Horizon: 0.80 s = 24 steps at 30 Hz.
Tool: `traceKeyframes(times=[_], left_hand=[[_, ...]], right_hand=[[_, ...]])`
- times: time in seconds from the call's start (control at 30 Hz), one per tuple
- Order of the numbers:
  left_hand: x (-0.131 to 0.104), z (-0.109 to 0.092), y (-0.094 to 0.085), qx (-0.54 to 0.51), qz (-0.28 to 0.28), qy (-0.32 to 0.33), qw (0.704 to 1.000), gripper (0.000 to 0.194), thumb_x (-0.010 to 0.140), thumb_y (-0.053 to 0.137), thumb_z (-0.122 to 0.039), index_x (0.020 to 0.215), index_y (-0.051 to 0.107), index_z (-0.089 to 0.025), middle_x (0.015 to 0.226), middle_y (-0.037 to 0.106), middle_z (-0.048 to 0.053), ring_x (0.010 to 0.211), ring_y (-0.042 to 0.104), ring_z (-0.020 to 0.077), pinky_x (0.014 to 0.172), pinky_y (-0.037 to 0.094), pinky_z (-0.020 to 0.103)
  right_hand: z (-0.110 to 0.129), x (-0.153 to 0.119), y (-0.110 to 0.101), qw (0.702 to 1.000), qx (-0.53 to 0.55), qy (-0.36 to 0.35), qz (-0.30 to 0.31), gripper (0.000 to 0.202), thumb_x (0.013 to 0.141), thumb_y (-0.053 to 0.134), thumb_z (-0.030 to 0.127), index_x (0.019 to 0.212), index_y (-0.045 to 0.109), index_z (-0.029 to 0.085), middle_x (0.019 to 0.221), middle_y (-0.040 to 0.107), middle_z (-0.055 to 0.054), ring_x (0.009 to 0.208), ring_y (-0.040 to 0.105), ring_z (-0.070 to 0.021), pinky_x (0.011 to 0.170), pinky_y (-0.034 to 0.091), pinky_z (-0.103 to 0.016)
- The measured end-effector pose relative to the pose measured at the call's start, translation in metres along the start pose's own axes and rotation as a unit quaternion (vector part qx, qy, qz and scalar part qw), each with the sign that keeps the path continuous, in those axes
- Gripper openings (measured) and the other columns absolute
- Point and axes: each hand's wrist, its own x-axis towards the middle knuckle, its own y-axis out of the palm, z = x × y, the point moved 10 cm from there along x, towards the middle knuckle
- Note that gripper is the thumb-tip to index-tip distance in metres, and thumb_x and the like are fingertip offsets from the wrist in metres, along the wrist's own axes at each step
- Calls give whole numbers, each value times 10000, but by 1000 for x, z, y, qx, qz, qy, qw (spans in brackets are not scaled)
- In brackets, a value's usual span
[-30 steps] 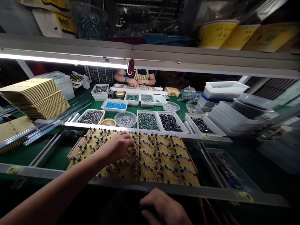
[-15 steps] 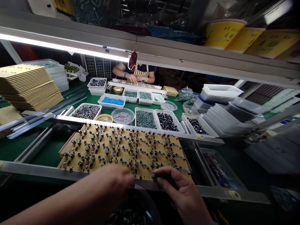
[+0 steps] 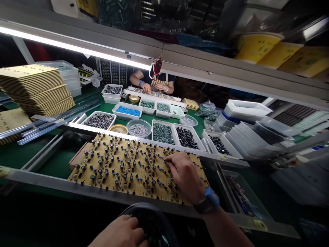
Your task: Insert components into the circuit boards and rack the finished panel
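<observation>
Right fingers point(image 3: 171, 159) over component-studded board point(image 3: 159, 190), left fingers point(image 3: 132, 222) at bowl point(image 3: 144, 205)

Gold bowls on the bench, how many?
2 visible: near bowl, just left of the larger round tub; far bowl, beyond the blue-filled tray. Others may be hidden.
</observation>
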Motion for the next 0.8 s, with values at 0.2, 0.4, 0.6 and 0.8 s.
traceKeyframes(times=[0.2,0.4,0.6,0.8], left_hand=[[0,9,-28,-129,-81,-29,988,193,1012,479,-290,918,621,-199,617,655,-47,523,520,119,575,411,232],[0,28,-37,-222,-57,-122,966,208,1001,476,-281,827,558,-202,680,652,-13,592,575,111,536,393,209],[-19,40,-24,-312,-86,-185,928,224,953,527,-389,806,525,-221,713,627,-3,623,571,118,544,384,210],[-22,45,-26,-380,-90,-227,892,148,864,652,-210,825,511,-234,763,609,-27,667,558,102,597,390,189]], right_hand=[[0,-1,3,1000,-2,-13,9,148,907,554,66,886,662,165,862,688,-77,900,564,-258,812,491,-401],[5,1,2,999,-7,-26,20,167,925,528,81,899,665,172,875,689,-77,893,554,-253,814,487,-412],[8,3,-1,999,-8,-23,23,171,918,527,101,897,675,184,877,705,-79,894,582,-251,805,511,-403],[10,2,0,999,-21,-20,16,170,924,519,107,884,671,172,861,697,-86,880,579,-254,795,505,-403]])
